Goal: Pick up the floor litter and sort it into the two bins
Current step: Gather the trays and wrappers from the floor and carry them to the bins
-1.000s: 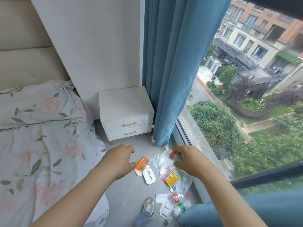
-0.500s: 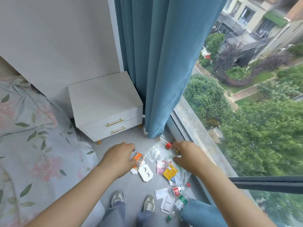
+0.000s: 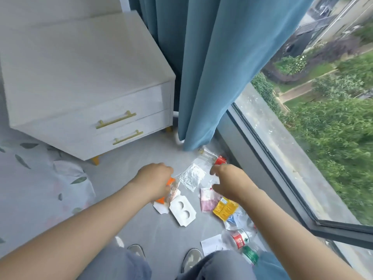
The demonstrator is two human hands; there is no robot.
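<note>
Litter lies on the grey floor by the window: a clear plastic bag (image 3: 191,176), a red-capped clear bottle (image 3: 219,159), a pink packet (image 3: 207,201), a yellow packet (image 3: 225,208), a white card with two holes (image 3: 182,211), and two bottles with a red label (image 3: 239,239) and a green label (image 3: 250,254). My left hand (image 3: 154,179) grips an orange wrapper (image 3: 171,183) beside the white card. My right hand (image 3: 229,182) hovers with curved fingers over the clear bag and pink packet, holding nothing I can see. No bin is in view.
A white nightstand (image 3: 86,77) with gold handles stands to the upper left. A blue curtain (image 3: 212,67) hangs down to the floor beside it. The window frame (image 3: 262,142) runs along the right. Floral bedding (image 3: 40,188) lies at left. My shoes (image 3: 191,257) stand below the litter.
The camera has tilted down and moved closer to the floor. Both hands have dropped toward the litter, and the left hand has closed around the orange wrapper.
</note>
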